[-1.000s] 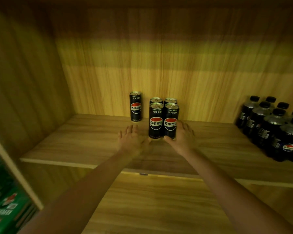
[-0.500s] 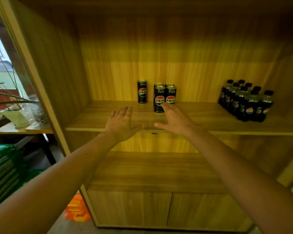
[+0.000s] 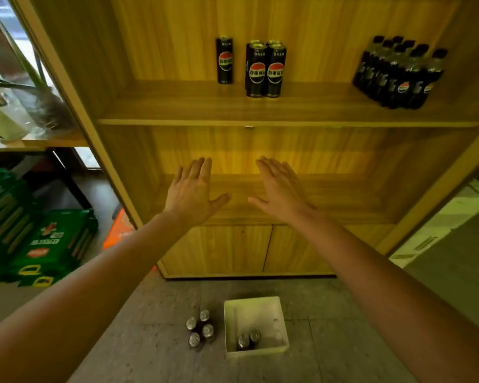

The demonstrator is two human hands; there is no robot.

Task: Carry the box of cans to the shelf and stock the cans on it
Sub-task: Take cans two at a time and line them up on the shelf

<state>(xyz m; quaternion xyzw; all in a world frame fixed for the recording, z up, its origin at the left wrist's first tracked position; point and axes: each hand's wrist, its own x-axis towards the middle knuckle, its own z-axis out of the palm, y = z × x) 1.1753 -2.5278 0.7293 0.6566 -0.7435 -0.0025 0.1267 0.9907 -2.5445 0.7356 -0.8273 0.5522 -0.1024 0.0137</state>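
Observation:
Several tall black cans stand on the upper wooden shelf (image 3: 177, 106): a lone can (image 3: 225, 60) and, to its right, a tight cluster of cans (image 3: 265, 69). On the floor below sits a white box (image 3: 281, 316) with two cans (image 3: 249, 339) inside. Left of the box, several more cans (image 3: 200, 328) stand bunched on the floor. My left hand (image 3: 194, 193) and my right hand (image 3: 281, 189) hover empty, fingers spread, in front of the lower shelf opening, well below the stocked cans.
A pack of dark bottles (image 3: 398, 73) fills the shelf's right end. Closed cabinet doors (image 3: 268, 248) lie under the lower shelf. Green crates (image 3: 39, 239) are stacked on the floor at left, beside an orange item (image 3: 119, 230). A potted plant (image 3: 9, 106) stands on a side table.
Both hands have drawn back and down from the cans on the shelf. The view has pulled away and tilted down, bringing the floor, box and loose cans into sight.

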